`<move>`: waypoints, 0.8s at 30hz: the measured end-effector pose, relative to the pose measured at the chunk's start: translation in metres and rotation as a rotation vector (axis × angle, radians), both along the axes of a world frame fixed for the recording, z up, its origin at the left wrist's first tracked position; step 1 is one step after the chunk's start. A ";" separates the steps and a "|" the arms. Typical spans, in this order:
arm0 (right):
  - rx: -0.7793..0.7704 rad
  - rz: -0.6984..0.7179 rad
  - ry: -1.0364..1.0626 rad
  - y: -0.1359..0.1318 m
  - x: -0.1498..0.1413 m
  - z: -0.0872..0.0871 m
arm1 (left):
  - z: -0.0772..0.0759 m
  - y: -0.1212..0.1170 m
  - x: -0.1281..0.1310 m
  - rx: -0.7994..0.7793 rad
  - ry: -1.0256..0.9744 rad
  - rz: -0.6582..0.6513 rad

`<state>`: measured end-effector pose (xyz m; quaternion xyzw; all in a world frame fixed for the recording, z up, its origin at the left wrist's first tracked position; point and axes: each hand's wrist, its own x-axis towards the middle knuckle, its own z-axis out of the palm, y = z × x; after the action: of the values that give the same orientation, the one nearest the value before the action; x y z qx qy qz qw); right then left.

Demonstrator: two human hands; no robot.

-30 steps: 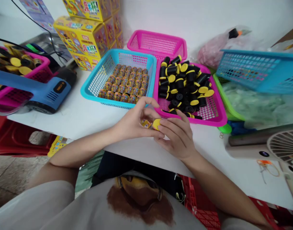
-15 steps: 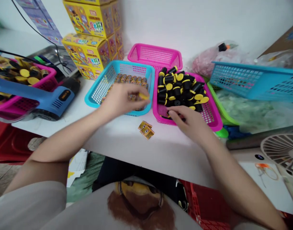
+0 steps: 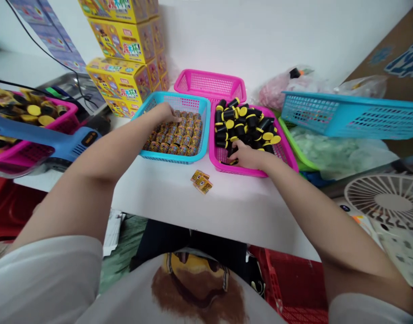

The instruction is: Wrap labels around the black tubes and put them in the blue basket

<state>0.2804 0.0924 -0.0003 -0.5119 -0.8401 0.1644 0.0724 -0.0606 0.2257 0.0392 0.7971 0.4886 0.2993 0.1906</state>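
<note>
My left hand [image 3: 166, 112] reaches over the back of the blue basket [image 3: 203, 155], fingers bent down and drawn together; what they hold is hidden. Rows of small patterned, labelled cups [image 3: 177, 138] stand packed in that basket. My right hand [image 3: 247, 156] is in the front left part of the pink basket [image 3: 223, 168]. Its thumb and fingers close around a black cup [image 3: 232, 152]. A heap of black cups with yellow lids [image 3: 242, 123] fills the basket behind that hand. Small yellow printed labels [image 3: 202, 182] lie on the white table in front of the baskets.
Yellow boxes [image 3: 125, 85] are stacked at the back left. A blue heat gun [image 3: 69, 144] lies beside a pink basket of cups [image 3: 63, 118] on the left. Behind stands another pink basket [image 3: 211, 83]. To the right are a tilted blue basket [image 3: 355, 114] and a fan [image 3: 392, 202].
My left hand has moved back and left, down into the blue basket, uncovering more of the cup rows. My right hand has reached slightly deeper into the pink basket. The view has shifted a little.
</note>
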 end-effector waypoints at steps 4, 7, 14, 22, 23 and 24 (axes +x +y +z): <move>0.066 -0.020 0.124 -0.016 0.007 0.013 | 0.029 -0.038 0.016 0.109 0.126 0.220; 0.023 -0.137 0.438 -0.038 0.014 0.021 | 0.039 -0.105 0.021 0.419 0.114 -0.184; 0.015 -0.193 1.130 -0.088 0.007 0.023 | -0.043 -0.258 0.028 0.440 0.610 -0.743; -0.007 -0.160 1.313 -0.114 0.003 0.018 | -0.071 -0.333 0.020 0.492 0.573 -0.620; 0.008 -0.131 1.283 -0.115 0.002 0.016 | -0.069 -0.340 0.020 0.487 0.581 -0.612; 0.025 -0.107 1.251 -0.116 0.002 0.015 | -0.066 -0.346 0.019 0.482 0.607 -0.604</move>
<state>0.2822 -0.0239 0.0143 -0.3593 -0.6140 0.4190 0.5642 -0.0414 -0.1205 -0.0267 0.9758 0.1861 0.0893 -0.0720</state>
